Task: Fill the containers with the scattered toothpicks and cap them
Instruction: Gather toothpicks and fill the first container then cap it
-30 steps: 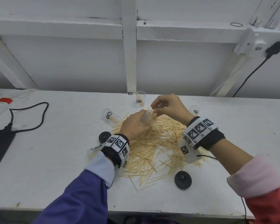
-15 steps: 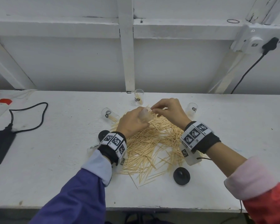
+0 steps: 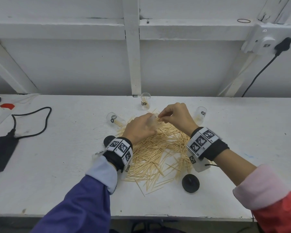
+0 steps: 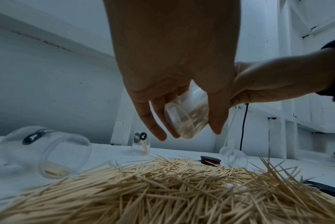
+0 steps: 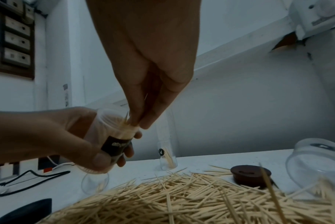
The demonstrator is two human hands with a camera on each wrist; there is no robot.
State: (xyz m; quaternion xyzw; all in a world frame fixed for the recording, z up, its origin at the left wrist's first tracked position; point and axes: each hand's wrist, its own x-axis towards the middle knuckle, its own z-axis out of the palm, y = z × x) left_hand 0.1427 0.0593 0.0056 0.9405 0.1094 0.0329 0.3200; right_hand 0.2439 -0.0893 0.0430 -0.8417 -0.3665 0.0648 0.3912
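1. Left hand grips a clear held container, fingers and thumb curled round its wall. It is raised above the toothpick pile and tilted, mouth toward the right hand.
2. Right hand has thumb and fingertips pressed together on a small bunch of toothpicks, whose tips sit at the mouth of the held container. Toothpicks are already inside it.
3. The pile lies spread on the white table, mid-table, under and near both wrists.
4. An upright container stands at the far edge of the pile, a few toothpicks inside.
5. A left container lies on its side at the far-left edge of the pile, with some toothpicks in it.
6. A right container sits just right of the right hand; upright or tipped, I cannot tell.
7. One black cap lies near-right of the pile; a second cap lies left of the left wrist.
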